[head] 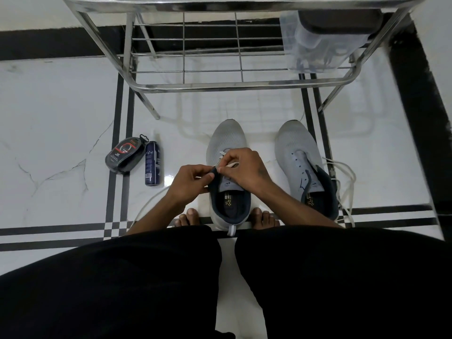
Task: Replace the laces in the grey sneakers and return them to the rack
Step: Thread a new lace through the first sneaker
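Two grey sneakers with dark blue linings stand on the floor, toes toward the steel rack. The left sneaker sits between my bare feet. My left hand pinches the dark edge of its eyelet row. My right hand pinches a white lace at the same spot, fingers curled over the tongue. The right sneaker has empty eyelets, and a loose white lace lies beside it on its right.
A black shoe-polish sponge case and a dark spray can lie on the white tiled floor to the left. A clear plastic bag and a dark object sit on the rack's right side. My black-trousered knees fill the foreground.
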Action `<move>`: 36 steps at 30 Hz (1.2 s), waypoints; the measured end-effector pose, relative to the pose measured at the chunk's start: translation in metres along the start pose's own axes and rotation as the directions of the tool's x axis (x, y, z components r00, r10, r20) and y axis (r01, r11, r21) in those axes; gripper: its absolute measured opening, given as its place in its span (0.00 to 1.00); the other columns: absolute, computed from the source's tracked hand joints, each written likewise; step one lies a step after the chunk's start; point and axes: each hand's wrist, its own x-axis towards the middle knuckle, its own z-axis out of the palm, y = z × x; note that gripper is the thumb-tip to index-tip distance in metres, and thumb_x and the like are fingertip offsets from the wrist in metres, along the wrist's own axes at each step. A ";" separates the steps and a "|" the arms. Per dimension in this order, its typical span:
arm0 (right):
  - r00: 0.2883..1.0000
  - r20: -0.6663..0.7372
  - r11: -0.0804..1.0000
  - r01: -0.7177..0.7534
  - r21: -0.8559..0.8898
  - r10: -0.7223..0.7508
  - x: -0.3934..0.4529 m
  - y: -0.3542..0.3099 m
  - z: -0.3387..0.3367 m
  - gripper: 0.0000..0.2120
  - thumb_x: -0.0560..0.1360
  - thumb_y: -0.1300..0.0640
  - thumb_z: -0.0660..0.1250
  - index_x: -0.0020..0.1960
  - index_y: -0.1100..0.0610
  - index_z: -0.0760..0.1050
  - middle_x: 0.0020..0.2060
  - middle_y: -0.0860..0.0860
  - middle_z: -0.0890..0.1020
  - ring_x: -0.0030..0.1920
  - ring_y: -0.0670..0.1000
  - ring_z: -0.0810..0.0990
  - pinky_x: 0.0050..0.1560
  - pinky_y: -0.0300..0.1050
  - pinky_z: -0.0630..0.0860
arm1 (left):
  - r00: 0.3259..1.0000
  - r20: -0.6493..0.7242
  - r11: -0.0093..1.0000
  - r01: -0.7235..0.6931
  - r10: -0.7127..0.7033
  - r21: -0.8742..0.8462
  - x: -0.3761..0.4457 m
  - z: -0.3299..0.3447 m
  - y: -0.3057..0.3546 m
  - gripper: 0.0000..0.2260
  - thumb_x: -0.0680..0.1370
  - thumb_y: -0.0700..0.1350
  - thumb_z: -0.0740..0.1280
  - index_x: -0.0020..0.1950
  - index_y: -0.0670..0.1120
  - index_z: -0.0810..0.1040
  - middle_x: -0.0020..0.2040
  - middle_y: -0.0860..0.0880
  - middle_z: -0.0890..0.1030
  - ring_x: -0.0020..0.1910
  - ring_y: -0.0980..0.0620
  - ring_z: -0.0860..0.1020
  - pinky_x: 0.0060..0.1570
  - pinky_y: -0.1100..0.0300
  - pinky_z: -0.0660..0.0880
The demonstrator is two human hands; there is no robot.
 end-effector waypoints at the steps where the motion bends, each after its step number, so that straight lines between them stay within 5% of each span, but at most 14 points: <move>1: 1.000 0.006 1.000 0.001 -0.011 -0.001 0.000 0.000 0.000 0.02 0.70 0.55 0.76 0.40 0.51 0.83 0.43 0.43 0.86 0.52 0.44 0.82 0.54 0.46 0.80 | 1.000 -0.001 1.000 0.001 -0.001 -0.004 0.000 0.000 -0.001 0.09 0.80 0.36 0.66 0.55 0.46 0.83 0.49 0.45 0.85 0.47 0.52 0.83 0.50 0.54 0.81; 7: 1.000 -0.015 0.999 -0.019 -0.039 0.019 0.000 -0.002 0.001 0.03 0.70 0.60 0.73 0.40 0.53 0.82 0.38 0.43 0.84 0.42 0.44 0.82 0.48 0.48 0.81 | 1.000 -0.003 1.000 0.004 -0.004 -0.015 0.001 0.000 -0.003 0.08 0.80 0.36 0.66 0.56 0.42 0.82 0.48 0.44 0.85 0.46 0.52 0.83 0.50 0.54 0.81; 14: 0.991 -0.111 0.987 -0.062 0.146 0.078 -0.005 0.002 0.009 0.09 0.69 0.61 0.75 0.37 0.51 0.77 0.45 0.43 0.84 0.47 0.43 0.83 0.51 0.48 0.81 | 0.999 -0.017 0.996 0.033 -0.034 -0.088 -0.001 0.001 -0.003 0.07 0.80 0.35 0.66 0.55 0.42 0.82 0.47 0.43 0.85 0.46 0.51 0.83 0.48 0.56 0.82; 21: 0.993 -0.111 0.997 -0.035 0.063 0.042 -0.009 0.001 0.013 0.08 0.70 0.61 0.73 0.39 0.51 0.75 0.36 0.43 0.82 0.42 0.43 0.81 0.47 0.50 0.81 | 1.000 -0.022 0.997 0.001 -0.002 -0.075 -0.002 0.005 -0.003 0.06 0.80 0.37 0.67 0.53 0.44 0.82 0.46 0.43 0.83 0.45 0.51 0.82 0.49 0.55 0.82; 26: 0.991 -0.136 0.999 -0.003 0.047 0.009 -0.012 0.002 0.016 0.10 0.72 0.59 0.74 0.39 0.50 0.74 0.36 0.42 0.81 0.43 0.43 0.81 0.45 0.48 0.80 | 1.000 -0.002 0.986 0.029 -0.030 -0.163 -0.003 0.011 -0.004 0.11 0.84 0.41 0.59 0.58 0.44 0.81 0.50 0.45 0.85 0.49 0.51 0.84 0.47 0.60 0.81; 32: 0.989 -0.148 0.995 0.016 0.102 -0.001 -0.017 0.007 0.016 0.10 0.74 0.61 0.73 0.40 0.50 0.74 0.37 0.41 0.81 0.46 0.42 0.80 0.46 0.39 0.76 | 0.990 -0.134 0.983 0.008 -0.033 -0.184 0.012 0.017 -0.011 0.03 0.79 0.37 0.69 0.47 0.41 0.82 0.45 0.40 0.84 0.45 0.48 0.83 0.48 0.57 0.81; 36: 0.987 -0.156 0.988 -0.012 0.155 0.037 -0.015 0.009 0.015 0.07 0.73 0.61 0.74 0.41 0.54 0.76 0.39 0.43 0.82 0.46 0.44 0.80 0.45 0.38 0.75 | 0.992 -0.123 0.990 -0.019 0.002 -0.140 0.013 0.019 -0.013 0.04 0.78 0.35 0.69 0.49 0.41 0.82 0.41 0.43 0.83 0.42 0.50 0.82 0.45 0.60 0.81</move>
